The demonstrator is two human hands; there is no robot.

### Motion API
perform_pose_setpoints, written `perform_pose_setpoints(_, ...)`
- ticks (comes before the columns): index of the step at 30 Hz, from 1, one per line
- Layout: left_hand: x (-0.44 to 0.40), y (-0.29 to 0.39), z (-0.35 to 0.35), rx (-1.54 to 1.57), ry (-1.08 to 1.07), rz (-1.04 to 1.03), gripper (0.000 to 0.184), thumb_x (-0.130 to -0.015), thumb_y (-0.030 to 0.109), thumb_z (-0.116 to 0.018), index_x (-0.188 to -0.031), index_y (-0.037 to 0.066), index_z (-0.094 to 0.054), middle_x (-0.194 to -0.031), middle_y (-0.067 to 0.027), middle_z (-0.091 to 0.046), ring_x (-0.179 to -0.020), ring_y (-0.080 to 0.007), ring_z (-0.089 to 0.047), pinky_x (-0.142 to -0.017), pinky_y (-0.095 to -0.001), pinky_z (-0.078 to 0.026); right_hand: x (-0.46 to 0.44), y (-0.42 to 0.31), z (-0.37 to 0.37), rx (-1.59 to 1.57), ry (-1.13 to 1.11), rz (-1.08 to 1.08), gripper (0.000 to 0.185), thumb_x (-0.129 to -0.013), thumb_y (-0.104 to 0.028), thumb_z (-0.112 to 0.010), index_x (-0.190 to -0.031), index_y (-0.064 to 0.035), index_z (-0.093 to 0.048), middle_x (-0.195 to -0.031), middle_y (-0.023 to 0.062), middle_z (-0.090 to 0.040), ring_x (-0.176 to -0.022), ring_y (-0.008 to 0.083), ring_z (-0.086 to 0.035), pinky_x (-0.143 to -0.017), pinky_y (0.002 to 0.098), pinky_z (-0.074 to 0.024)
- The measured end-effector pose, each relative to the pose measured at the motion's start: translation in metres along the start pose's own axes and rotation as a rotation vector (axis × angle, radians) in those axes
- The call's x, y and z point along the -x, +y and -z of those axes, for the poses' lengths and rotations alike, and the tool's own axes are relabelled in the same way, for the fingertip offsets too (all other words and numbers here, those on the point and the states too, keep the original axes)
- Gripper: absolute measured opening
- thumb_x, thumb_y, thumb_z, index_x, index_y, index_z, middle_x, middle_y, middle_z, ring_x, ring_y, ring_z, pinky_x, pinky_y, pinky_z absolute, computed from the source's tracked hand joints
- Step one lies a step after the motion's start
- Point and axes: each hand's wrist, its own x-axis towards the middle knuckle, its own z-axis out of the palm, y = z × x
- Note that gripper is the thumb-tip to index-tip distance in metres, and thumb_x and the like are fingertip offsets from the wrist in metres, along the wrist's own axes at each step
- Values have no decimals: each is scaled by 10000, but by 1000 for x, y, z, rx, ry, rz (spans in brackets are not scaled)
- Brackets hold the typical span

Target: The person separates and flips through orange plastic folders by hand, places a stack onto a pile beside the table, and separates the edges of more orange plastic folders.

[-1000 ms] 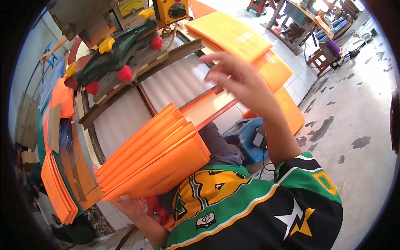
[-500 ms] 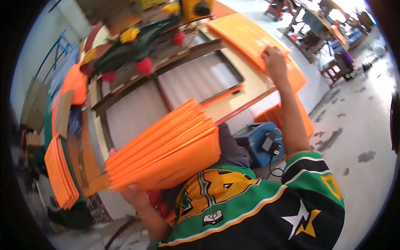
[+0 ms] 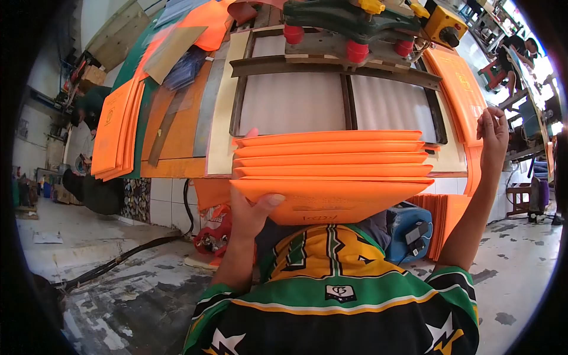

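My left hand (image 3: 253, 214) grips a fanned bundle of several orange folders (image 3: 331, 198) at its left end, thumb on the front face and fingers behind. Faint print shows on the front folder, which stands upright above my lap. My right hand (image 3: 492, 127) is raised at the right, fingers pinched together beside a pile of orange folders (image 3: 454, 80) on the table's right side. Whether anything is between those fingertips I cannot make out. Beyond the bundle lies a metal frame (image 3: 349, 103) with two pale panels.
A green machine arm (image 3: 355, 21) with red knobs spans the frame's far side. A yellow control box (image 3: 445, 26) stands at the back right. More orange folders (image 3: 118, 130) hang over the left edge. A blue case (image 3: 408, 228) is below the table. Another person (image 3: 518, 53) sits far right.
My view has turned and levelled toward the table. The folder bundle now stands squarely before me, still in my left hand. My right hand has come away from the right-hand pile's surface.
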Motion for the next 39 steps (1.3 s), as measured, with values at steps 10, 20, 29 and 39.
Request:
perform_pose_setpoints(10,-2,0,-1,49,-42,-12,1040,-840,262,-860,-1584,-4,-184,-1372,-76,-514,-1201,-156,-554,-1020,-319,-481,49,-139,-86,-503,-638,182,123,-975,-60,-614,-1038,-27,-513,-846,53,-541,-638,82,-511,-468,190,-398)
perform_pose_setpoints(20,-9,-6,0,-21,-54,-87,1121,-784,383,-887,-1570,-33,-205,-1429,-84,-475,-1296,-178,-500,-1092,-343,-427,65,-209,-170,-377,-1135,50,167,-898,38,-692,-996,39,-556,-800,87,-585,-627,106,-614,-500,195,-482)
perform_pose_setpoints(29,-4,-14,7,-237,48,-70,1250,-720,724,-755,-1557,-39,-227,-1607,-183,-318,-1421,-300,-421,-1175,-471,-368,50,-196,-156,-513,-1053,2,114,-888,-32,-769,-942,30,-689,-878,63,-715,-730,92,-678,-651,217,-564)
perform_pose_setpoints(39,-9,-13,17,-284,64,-183,1236,-724,699,-766,-1592,29,-196,-1586,-131,-333,-1419,-287,-420,-1171,-464,-392,63,-146,-90,-714,-653,76,99,-903,49,-710,-990,25,-670,-918,119,-722,-851,192,-738,-727,285,-610)
